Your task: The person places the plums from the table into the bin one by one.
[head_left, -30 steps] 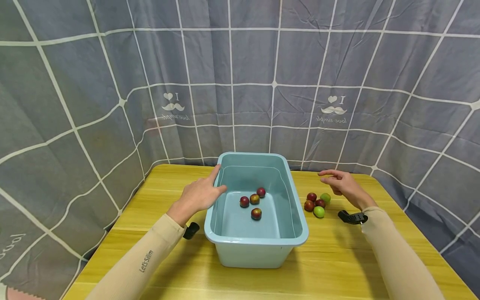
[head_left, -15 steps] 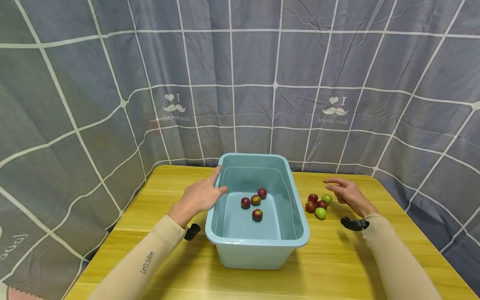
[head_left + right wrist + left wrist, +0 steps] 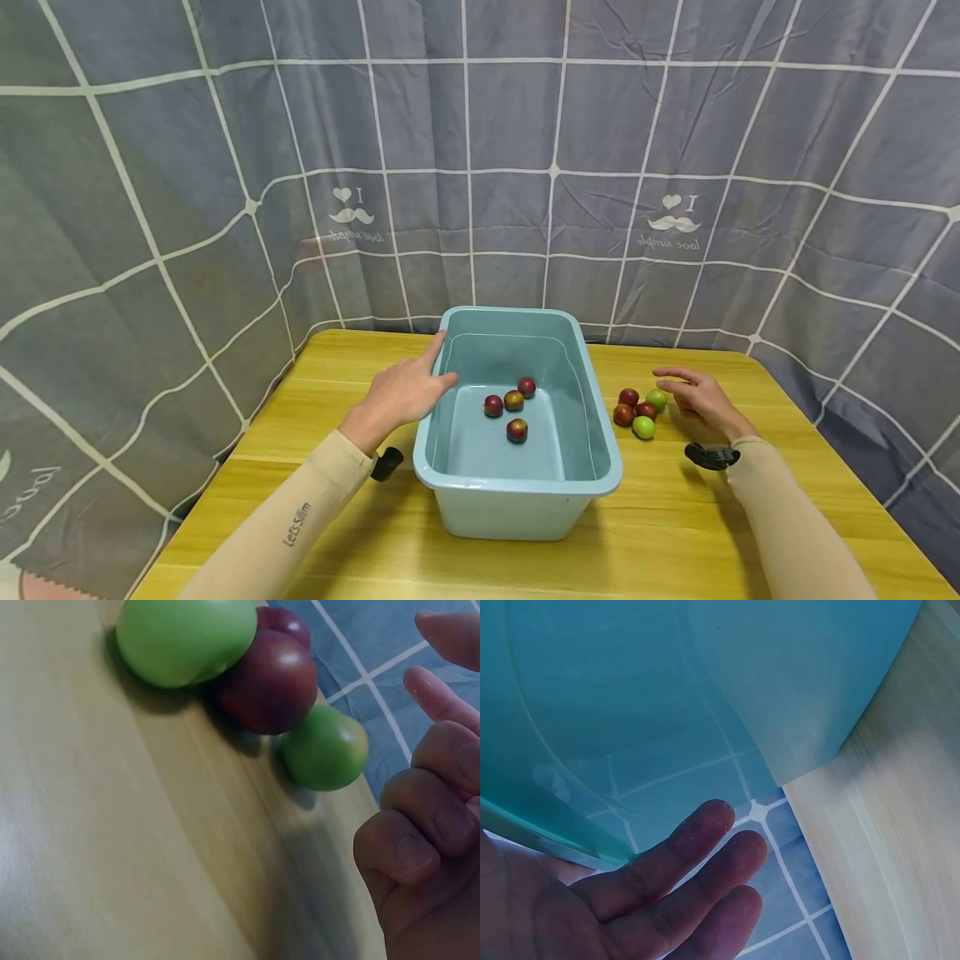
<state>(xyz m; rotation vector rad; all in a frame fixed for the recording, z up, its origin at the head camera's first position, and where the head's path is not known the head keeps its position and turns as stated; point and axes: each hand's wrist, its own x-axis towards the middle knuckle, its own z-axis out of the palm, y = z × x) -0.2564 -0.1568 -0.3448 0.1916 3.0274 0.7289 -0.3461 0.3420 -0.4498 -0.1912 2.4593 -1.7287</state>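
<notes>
Now, the left hand (image 3: 401, 392) rests loose fingers on the left edge of the blue tub (image 3: 510, 510), with four little fruits (image 3: 513, 401) inside. Nearer the right edge of the worktop (image 3: 645, 517), five more fruits (image 3: 646, 410) bunch beside the right hand (image 3: 703, 402), whose fingers hold nothing, thumb and pointer apart.

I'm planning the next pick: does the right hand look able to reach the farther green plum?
Probably yes: the right hand, holding nothing, is close beside the farther green plum, with no visible obstacle between; the red plums lie opposite.
</notes>
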